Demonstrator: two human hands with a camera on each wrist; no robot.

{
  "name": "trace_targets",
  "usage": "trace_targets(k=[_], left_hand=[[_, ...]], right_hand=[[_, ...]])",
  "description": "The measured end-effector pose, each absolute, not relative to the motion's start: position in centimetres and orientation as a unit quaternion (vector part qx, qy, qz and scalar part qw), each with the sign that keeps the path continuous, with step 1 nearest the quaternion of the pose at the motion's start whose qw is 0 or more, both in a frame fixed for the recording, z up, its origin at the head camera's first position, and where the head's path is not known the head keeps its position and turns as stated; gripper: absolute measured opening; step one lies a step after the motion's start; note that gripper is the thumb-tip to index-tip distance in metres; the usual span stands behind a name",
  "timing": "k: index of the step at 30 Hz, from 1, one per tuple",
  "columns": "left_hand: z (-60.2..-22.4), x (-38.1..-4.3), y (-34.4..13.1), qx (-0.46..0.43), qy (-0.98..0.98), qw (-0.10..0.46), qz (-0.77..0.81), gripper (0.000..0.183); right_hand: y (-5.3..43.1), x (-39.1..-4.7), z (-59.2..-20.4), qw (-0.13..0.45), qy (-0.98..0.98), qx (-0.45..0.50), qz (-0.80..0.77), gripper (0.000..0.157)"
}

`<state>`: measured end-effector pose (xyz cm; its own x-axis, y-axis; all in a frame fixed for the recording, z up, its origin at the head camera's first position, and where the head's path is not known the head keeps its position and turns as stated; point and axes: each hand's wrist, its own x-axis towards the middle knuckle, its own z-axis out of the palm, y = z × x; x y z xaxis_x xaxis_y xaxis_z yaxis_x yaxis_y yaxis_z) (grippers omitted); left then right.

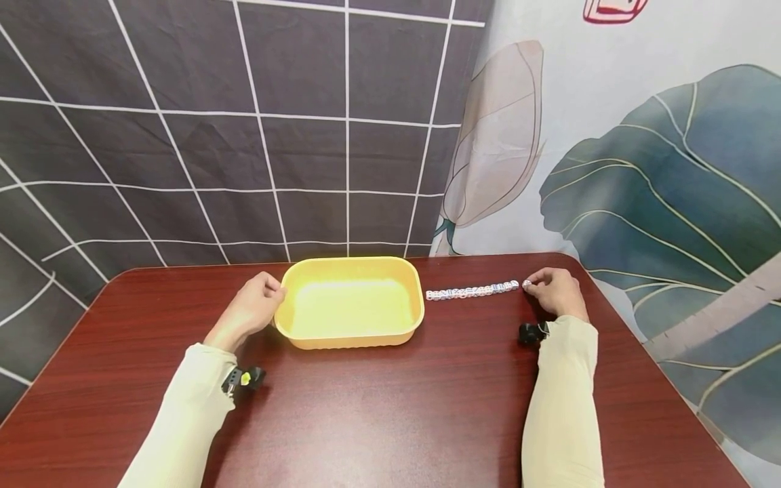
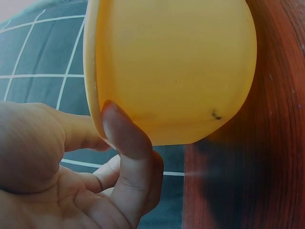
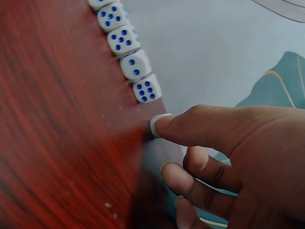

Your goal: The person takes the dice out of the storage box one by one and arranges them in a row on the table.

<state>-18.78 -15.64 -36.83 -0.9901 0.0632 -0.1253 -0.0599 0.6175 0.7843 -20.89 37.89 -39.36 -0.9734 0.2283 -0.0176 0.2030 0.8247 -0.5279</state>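
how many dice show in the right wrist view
5, in a line on the table: one cut off at the top edge, then, and the last, nearest the right hand. More may lie out of frame.

The head view looks forward and down from above the table (image 1: pixel 390 407), taking in both arms and the wall behind. The left wrist view sits very close beside the tub (image 2: pixel 176 67), facing its outer wall. The right wrist view sits very close, facing the dice (image 3: pixel 136 64) along the tabletop.
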Motion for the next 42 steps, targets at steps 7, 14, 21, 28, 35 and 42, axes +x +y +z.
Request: trace_targets(k=[7, 14, 21, 28, 35, 42], left_hand=[[-36.7, -18.8, -15.7, 0.002, 0.896, 0.070, 0.438, 0.018], [-36.7, -18.6, -15.8, -0.004, 0.896, 0.073, 0.437, 0.019], [-36.7, -18.7, -15.7, -0.004, 0.896, 0.070, 0.438, 0.019], [-36.8, -18.6, -15.3, -0.008, 0.894, 0.078, 0.442, 0.018], [-36.4, -18.8, -15.1, -0.007, 0.898, 0.071, 0.435, 0.019], [-36.6, -18.7, -15.2, -0.010, 0.897, 0.075, 0.435, 0.019]], right_hand=[[37.8, -21.2, -39.6, 0.031, -0.957, -0.094, 0.274, 0.018], [37.5, -21.7, -39.9, 0.030, -0.955, -0.092, 0.280, 0.019], [37.6, -21.9, -39.8, 0.032, -0.956, -0.082, 0.278, 0.020], [38.2, -21.5, -39.5, 0.020, -0.956, -0.080, 0.282, 0.026], [37.8, -21.1, -38.1, 0.025, -0.955, -0.081, 0.283, 0.032], [37.5, -20.7, -37.3, 0.032, -0.957, -0.082, 0.276, 0.035]])
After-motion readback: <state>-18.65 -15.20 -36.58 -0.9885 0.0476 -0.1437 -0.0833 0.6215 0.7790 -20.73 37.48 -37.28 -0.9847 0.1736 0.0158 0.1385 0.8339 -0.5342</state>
